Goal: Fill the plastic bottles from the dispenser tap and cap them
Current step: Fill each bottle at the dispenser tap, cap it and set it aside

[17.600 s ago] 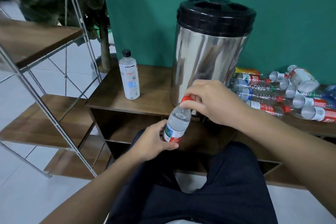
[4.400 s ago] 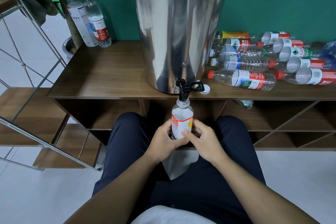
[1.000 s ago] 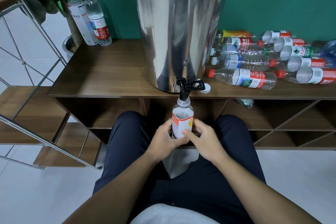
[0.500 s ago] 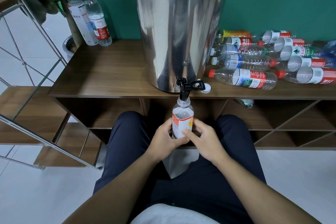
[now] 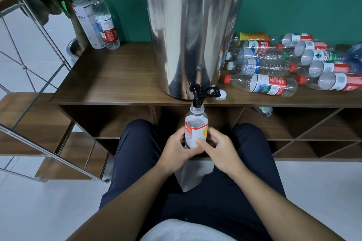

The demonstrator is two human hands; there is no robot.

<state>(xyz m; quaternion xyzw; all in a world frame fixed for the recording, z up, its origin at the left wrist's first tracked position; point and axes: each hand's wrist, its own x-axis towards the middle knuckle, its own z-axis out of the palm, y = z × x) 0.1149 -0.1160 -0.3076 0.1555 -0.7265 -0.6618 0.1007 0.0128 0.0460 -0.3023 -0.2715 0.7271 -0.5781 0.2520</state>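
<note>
Right now the bottle (image 5: pixel 196 130) stands upright with its open mouth directly under the tap (image 5: pixel 198 97), its long axis in line with the spout. Both hands wrap its lower half: the left hand (image 5: pixel 175 149) curls round from one side, the right hand (image 5: pixel 219 149) from the other, thumb across the label. A white cap (image 5: pixel 222 95) lies on the shelf (image 5: pixel 109 82) just right of the tap, nearer the right hand, which would likely fetch it for capping.
</note>
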